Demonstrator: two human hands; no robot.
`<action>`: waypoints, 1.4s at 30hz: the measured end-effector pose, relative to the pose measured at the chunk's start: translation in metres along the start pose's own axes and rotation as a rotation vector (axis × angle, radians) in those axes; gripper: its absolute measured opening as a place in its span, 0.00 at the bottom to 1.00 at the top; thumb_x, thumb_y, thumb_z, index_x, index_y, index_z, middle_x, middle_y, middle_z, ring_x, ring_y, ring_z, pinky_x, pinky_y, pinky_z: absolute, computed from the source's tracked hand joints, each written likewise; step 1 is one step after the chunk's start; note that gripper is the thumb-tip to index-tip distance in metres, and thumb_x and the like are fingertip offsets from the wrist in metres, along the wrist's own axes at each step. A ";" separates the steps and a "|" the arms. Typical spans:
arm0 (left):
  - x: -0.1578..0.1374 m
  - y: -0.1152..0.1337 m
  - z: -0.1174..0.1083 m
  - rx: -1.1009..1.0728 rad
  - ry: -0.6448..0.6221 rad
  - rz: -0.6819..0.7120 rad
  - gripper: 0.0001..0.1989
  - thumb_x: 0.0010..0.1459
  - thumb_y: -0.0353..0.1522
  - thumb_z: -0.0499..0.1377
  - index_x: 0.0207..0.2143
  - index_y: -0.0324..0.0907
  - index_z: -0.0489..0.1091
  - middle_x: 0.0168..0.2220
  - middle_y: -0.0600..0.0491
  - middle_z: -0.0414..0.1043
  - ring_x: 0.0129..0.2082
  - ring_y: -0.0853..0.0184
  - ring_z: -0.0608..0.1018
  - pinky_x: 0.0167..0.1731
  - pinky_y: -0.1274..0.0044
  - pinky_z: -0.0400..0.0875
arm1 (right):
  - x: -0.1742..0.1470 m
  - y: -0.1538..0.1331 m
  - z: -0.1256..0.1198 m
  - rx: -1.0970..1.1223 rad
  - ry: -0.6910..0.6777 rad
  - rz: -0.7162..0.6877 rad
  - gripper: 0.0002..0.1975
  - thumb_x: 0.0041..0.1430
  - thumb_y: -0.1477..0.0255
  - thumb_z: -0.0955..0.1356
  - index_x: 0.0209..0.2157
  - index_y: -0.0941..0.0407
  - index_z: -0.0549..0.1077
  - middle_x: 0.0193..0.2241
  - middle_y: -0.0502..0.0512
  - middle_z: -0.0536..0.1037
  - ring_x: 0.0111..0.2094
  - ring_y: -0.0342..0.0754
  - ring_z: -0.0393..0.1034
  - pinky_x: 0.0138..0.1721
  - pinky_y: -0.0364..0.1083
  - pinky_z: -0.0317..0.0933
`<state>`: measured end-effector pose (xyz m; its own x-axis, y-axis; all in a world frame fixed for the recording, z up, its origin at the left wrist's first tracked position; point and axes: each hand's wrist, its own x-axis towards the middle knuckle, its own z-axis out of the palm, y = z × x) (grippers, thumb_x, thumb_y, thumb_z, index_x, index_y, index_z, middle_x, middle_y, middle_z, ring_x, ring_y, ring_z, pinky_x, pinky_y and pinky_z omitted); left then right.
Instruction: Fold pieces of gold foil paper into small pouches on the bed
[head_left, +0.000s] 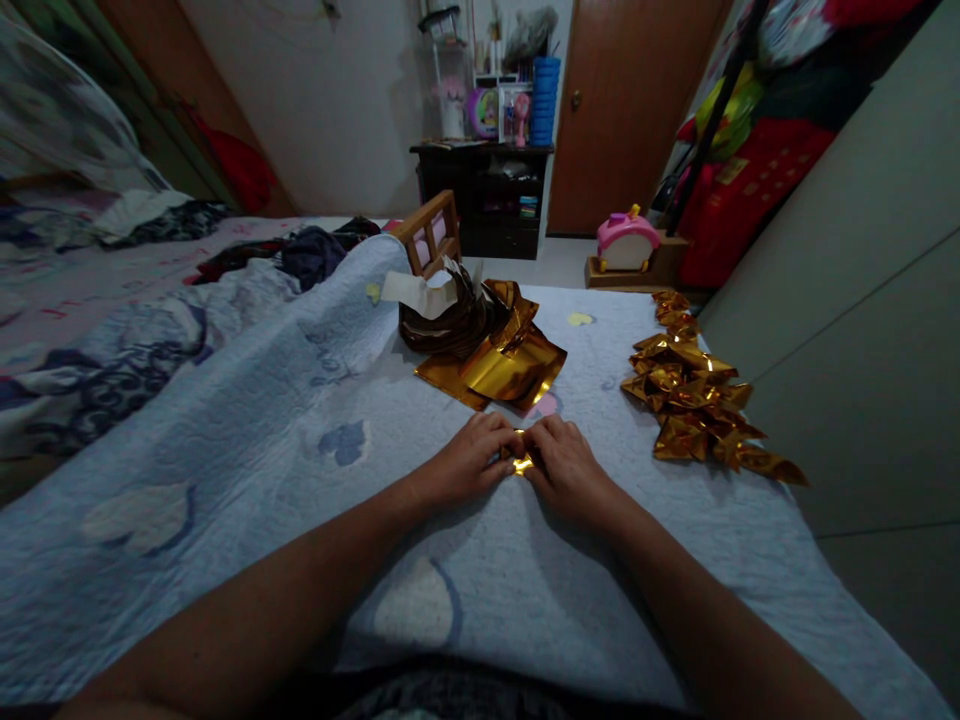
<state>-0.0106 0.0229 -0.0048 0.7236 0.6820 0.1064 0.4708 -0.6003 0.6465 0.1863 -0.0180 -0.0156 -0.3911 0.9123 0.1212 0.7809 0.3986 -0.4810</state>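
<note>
Between my two hands is a small piece of gold foil paper (522,465), partly covered by my fingers. My left hand (472,458) pinches its left side, fingers curled and closed. On its right side my right hand (566,462) closes over it in the same way. Just beyond my hands lie loose gold foil sheets (517,365), overlapping and shiny. Behind them stands a curled stack of foil paper (442,325) with pale edges on top. To the right sits a pile of folded gold foil pieces (686,395).
A pale blue quilt (285,480) with heart shapes covers the bed under my hands. At its far edge stands a wooden bed frame piece (429,232). A pink toy-like case (628,240) and a dark cabinet (480,205) are beyond. A pale wardrobe panel (862,350) borders the right.
</note>
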 end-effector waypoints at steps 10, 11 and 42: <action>0.001 -0.004 0.001 0.004 -0.002 0.019 0.04 0.62 0.27 0.60 0.39 0.43 0.73 0.43 0.50 0.70 0.47 0.60 0.70 0.51 0.67 0.64 | -0.005 0.002 -0.003 0.044 -0.030 -0.022 0.13 0.61 0.82 0.63 0.45 0.54 0.68 0.44 0.60 0.69 0.44 0.55 0.61 0.44 0.52 0.58; 0.001 -0.004 0.002 0.006 -0.001 0.026 0.04 0.62 0.27 0.60 0.40 0.43 0.73 0.43 0.50 0.70 0.47 0.60 0.70 0.51 0.67 0.64 | -0.005 0.002 -0.003 0.043 -0.037 -0.021 0.14 0.60 0.83 0.63 0.45 0.54 0.68 0.45 0.60 0.69 0.44 0.55 0.61 0.45 0.52 0.58; -0.006 -0.004 -0.003 0.297 -0.014 0.279 0.08 0.67 0.32 0.57 0.44 0.40 0.75 0.43 0.46 0.76 0.43 0.60 0.76 0.43 0.69 0.71 | -0.007 0.000 -0.019 0.084 0.015 -0.143 0.03 0.61 0.79 0.67 0.35 0.57 0.71 0.40 0.59 0.74 0.42 0.52 0.67 0.46 0.51 0.64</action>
<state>-0.0179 0.0223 -0.0055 0.8498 0.4716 0.2353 0.3794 -0.8573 0.3479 0.1985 -0.0224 -0.0001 -0.4875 0.8484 0.2062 0.6742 0.5159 -0.5285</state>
